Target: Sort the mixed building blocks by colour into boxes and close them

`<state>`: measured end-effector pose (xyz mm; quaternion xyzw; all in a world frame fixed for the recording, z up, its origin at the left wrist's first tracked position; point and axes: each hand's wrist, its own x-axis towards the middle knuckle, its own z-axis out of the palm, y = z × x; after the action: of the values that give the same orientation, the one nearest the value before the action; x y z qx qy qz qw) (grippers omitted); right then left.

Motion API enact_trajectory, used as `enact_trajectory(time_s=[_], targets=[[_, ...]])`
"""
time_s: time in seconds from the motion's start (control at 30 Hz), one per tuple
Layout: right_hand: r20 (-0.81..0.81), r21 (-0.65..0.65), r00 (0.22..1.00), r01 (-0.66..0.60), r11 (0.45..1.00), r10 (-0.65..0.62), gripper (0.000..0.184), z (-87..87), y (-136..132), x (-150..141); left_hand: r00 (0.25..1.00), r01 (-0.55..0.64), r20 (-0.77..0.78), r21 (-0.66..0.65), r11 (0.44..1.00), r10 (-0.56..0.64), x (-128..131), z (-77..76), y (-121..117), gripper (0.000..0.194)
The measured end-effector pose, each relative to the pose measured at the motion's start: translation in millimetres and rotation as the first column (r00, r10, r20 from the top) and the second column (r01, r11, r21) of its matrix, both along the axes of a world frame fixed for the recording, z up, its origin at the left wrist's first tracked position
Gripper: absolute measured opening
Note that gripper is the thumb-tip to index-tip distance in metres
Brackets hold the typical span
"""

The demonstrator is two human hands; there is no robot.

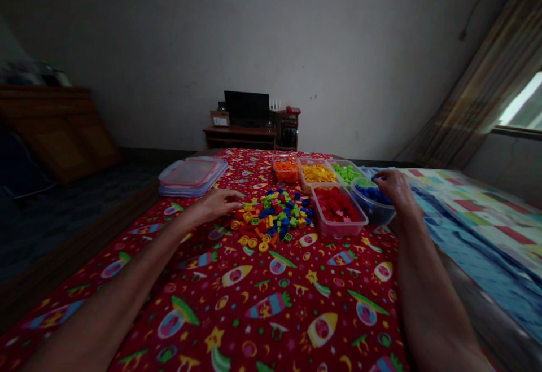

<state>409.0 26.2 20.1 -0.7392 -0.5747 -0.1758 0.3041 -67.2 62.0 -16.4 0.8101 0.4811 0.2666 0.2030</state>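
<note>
A mixed pile of building bricks point(277, 212) in red, blue, green, yellow and orange lies on the patterned tablecloth. At its left edge is my left hand point(220, 202), fingers loosely stretched out and apart, with nothing seen in them. My right hand point(393, 187) hovers over the right side of a round clear tub point(376, 214) that holds blue bricks point(371, 192). Its fingertips are pinched on a small blue brick point(376, 177), partly covered by the fingers. Left of that tub stands a rectangular box point(342, 226) of red bricks point(335, 202).
Behind are clear boxes of orange bricks point(287, 169), yellow bricks point(318, 173) and green bricks point(346, 173). Stacked lids point(192, 174) lie at the table's far left. Several yellow wheel-like pieces point(253, 243) sit before the pile. A bed point(478, 214) adjoins the right side.
</note>
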Motion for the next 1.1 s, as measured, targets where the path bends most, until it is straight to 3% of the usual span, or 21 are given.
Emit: enact_trajectory(time_s=[0.07,0.17,0.27,0.37,0.43,0.53,0.63,0.77,0.87,1.0,1.1], targets=[[0.006,-0.021,1.000,0.008,1.000,-0.008,0.031,0.2,0,-3,0.998,0.030,-0.052,-0.052,0.998,-0.033,-2,-0.2,0,0.040],[0.011,0.085,0.998,-0.055,0.995,0.054,0.032,13.3,-1,-24,0.981,0.041,-0.183,-0.088,0.995,-0.057,-2,4.7,-5,0.041],[0.017,0.116,0.984,-0.178,0.977,0.177,0.030,29.3,-4,-58,0.954,0.056,-0.285,-0.137,0.989,-0.094,0,7.4,-11,0.042],[0.089,0.059,0.946,-0.316,0.947,0.310,0.029,35.0,-10,-102,0.940,0.023,-0.332,-0.157,0.987,-0.075,4,2.9,-12,0.039],[0.157,-0.078,0.904,-0.390,0.918,0.397,0.029,31.9,-17,-134,0.931,0.004,-0.362,-0.125,0.992,-0.050,6,-1.1,-11,0.039],[0.187,-0.331,0.824,-0.459,0.824,0.534,0.028,19.9,-26,-179,0.923,0.044,-0.380,-0.059,0.997,-0.063,10,-3.0,-11,0.044],[0.173,-0.450,0.754,-0.511,0.732,0.633,0.027,2.7,-31,-207,0.920,0.106,-0.381,0.005,0.994,-0.096,16,1.0,-16,0.044],[0.171,-0.521,0.689,-0.543,0.658,0.704,0.026,-19.5,-28,-215,0.910,0.170,-0.389,0.041,0.985,-0.141,26,7.0,-26,0.023],[0.154,-0.551,0.667,-0.555,0.623,0.729,0.026,-26.8,-24,-212,0.940,0.118,-0.327,0.036,0.992,-0.100,26,9.6,-26,0.023],[0.125,-0.474,0.652,-0.622,0.623,0.747,0.024,-26.4,-27,-217,0.985,0.040,-0.161,-0.096,0.995,-0.055,7,12.8,-16,0.036],[0.132,-0.441,0.574,-0.696,0.567,0.808,0.022,-30.6,-31,-229,0.978,0.054,-0.186,-0.225,0.973,-0.098,-12,14.3,-9,0.036]])
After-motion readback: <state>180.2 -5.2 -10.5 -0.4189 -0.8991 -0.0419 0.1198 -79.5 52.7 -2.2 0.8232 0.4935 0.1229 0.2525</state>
